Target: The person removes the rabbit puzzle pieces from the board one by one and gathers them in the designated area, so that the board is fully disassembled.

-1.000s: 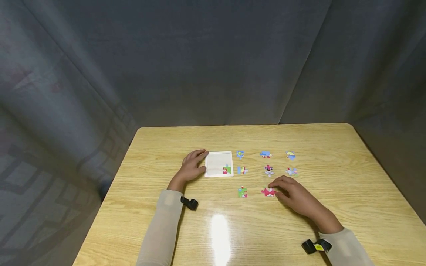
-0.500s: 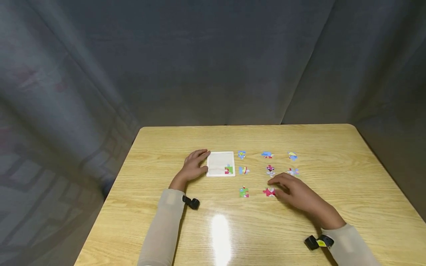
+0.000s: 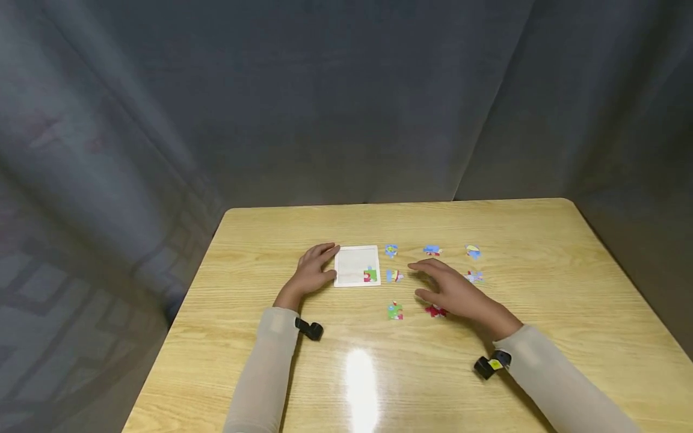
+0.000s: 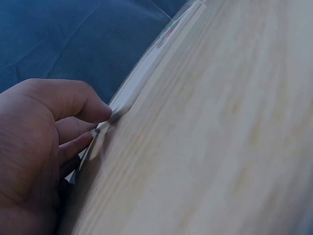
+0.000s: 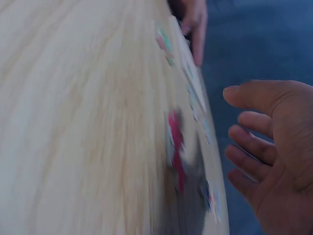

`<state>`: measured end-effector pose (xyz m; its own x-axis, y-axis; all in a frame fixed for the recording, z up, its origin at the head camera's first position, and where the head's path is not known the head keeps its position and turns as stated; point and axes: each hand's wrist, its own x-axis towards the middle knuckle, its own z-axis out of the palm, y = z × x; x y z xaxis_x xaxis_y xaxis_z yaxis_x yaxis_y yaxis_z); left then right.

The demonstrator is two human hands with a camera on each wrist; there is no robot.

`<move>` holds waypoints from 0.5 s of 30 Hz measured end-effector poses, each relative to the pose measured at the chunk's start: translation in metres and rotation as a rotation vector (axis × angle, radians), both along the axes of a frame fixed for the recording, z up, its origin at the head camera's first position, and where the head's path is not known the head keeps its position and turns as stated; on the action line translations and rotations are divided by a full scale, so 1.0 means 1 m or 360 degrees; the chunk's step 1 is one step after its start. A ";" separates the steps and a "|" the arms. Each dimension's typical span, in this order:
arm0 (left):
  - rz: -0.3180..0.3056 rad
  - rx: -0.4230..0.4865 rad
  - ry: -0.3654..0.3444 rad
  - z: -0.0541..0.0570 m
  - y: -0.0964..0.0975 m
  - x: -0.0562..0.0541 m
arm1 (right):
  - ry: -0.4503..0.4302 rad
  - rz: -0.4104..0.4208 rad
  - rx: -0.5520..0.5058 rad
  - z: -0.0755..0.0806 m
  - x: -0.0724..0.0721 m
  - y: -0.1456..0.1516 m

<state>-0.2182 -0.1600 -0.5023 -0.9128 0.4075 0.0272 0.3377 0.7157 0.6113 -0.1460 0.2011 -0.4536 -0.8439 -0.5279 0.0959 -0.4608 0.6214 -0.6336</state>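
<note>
My left hand [image 3: 308, 276] rests at the left side of a square white puzzle tray [image 3: 346, 284], thumb by its near corner and index finger by its far corner. In the left wrist view the thumb [image 4: 93, 105] touches the tray's edge. One green and red jigsaw piece [image 3: 370, 275] lies in the tray's near right corner. Above the table, my right hand [image 3: 449, 288] is spread with nothing in its fingers. Partly under it lies a pink jigsaw piece [image 3: 435, 311], also in the right wrist view [image 5: 176, 147]. The fox-faced piece is hidden by this hand.
Loose jigsaw pieces lie right of the tray: a green one [image 3: 395, 311], a striped one [image 3: 394, 276], a blue flowered one [image 3: 391, 251], and others at the back, blue-red [image 3: 432, 250] and blue-yellow [image 3: 473, 251]. A pale blue piece [image 3: 474, 276] lies beyond the right hand.
My right hand has left the pink piece and moved up and left, covering the fox-faced piece. The pink piece stays on the table. My left hand has stayed at the tray.
</note>
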 end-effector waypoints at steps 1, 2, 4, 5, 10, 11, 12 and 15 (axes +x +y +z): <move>0.0003 -0.0006 0.0001 0.001 -0.001 0.000 | -0.0001 0.0010 0.0017 0.000 -0.003 -0.006; 0.0003 -0.0009 0.0003 0.001 -0.002 -0.001 | -0.0001 0.0023 0.0031 0.000 -0.006 -0.011; 0.0000 -0.0015 0.0013 0.001 -0.002 -0.002 | 0.0015 0.0042 0.0058 -0.001 -0.012 -0.022; -0.0001 -0.0025 0.0016 0.001 -0.002 -0.003 | 0.0022 0.0049 0.0067 -0.001 -0.014 -0.028; -0.0029 -0.0036 0.0004 0.001 -0.003 -0.004 | 0.0075 0.0082 0.0147 -0.004 -0.023 -0.052; -0.0034 -0.0039 0.0000 0.001 -0.002 -0.005 | 0.0089 0.0088 0.0170 -0.004 -0.024 -0.056; -0.0041 -0.0038 -0.0001 0.001 -0.001 -0.005 | 0.0105 0.0092 0.0195 -0.004 -0.025 -0.060; -0.0037 -0.0040 -0.0011 0.001 0.000 -0.007 | 0.0181 0.0108 0.0271 -0.003 -0.031 -0.069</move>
